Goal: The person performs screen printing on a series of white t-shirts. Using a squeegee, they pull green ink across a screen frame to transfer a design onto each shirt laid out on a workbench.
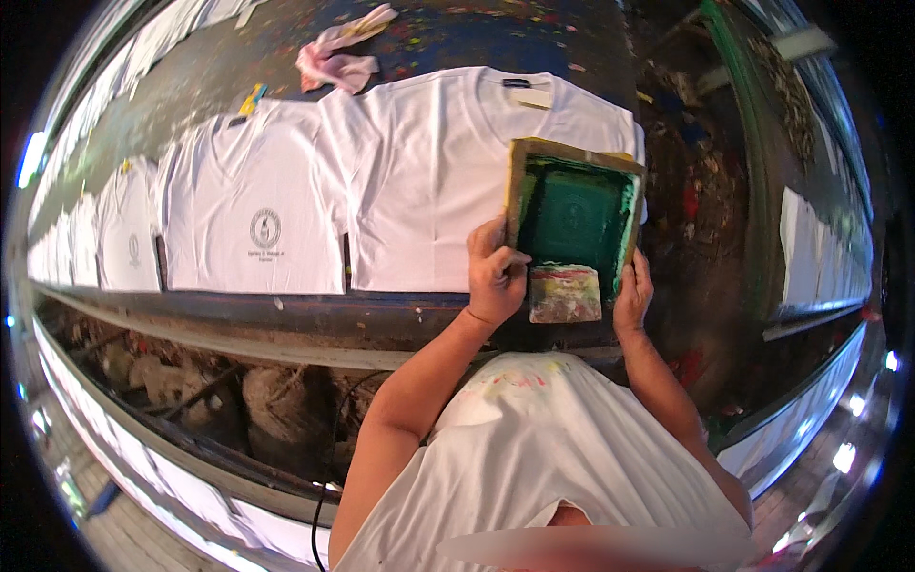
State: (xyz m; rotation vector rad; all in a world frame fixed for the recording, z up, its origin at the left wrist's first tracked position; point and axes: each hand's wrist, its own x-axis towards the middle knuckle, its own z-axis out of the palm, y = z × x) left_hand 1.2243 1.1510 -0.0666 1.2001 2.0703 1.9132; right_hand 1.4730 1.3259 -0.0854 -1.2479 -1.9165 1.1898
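My left hand (493,272) grips the left edge of a wooden-framed printing screen (575,212) with green mesh. My right hand (633,294) holds the screen's lower right corner. An ink-stained squeegee (564,293) rests in the screen's near end, between my two hands. The screen lies over the lower right part of a plain white T-shirt (438,167) spread flat on a long dark table (315,313).
A row of white T-shirts runs to the left; the nearest one (257,214) carries a small round dark print. A pink rag (338,52) lies on the paint-spattered far side. More white sheets (796,238) lie on a table at right. A black cable (324,477) hangs below.
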